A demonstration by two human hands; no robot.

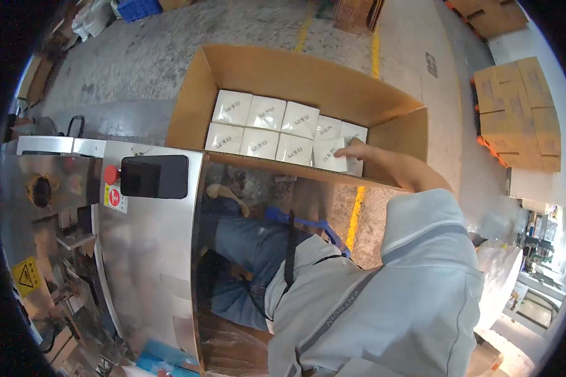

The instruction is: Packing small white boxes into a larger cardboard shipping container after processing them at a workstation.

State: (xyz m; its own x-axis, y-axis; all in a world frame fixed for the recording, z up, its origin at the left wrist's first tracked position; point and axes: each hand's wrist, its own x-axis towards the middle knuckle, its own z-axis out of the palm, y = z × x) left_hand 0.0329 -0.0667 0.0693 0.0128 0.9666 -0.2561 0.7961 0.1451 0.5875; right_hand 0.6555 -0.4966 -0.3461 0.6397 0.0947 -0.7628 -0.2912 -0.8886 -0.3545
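Note:
My right hand (355, 151) reaches into the right end of a long open cardboard carton (308, 69). Its fingers are closed at the edge of a white square pack (329, 154) with dark print. That pack sits slightly askew over its neighbours in the near row. Several matching white packs (233, 108) in shiny wrap lie in two rows, filling the carton from its left end. A pale grey sleeve (424, 220) covers my right upper arm, and the forearm is bare. I cannot make out my left hand anywhere.
Left of my legs stands a metal machine (148, 251) bearing a black phone (154, 176) and a red button (111, 174). Stacked brown cartons (516, 113) stand at the far right. Yellow lines (375, 56) mark the floor, and a blue crate (138, 9) lies at the top left.

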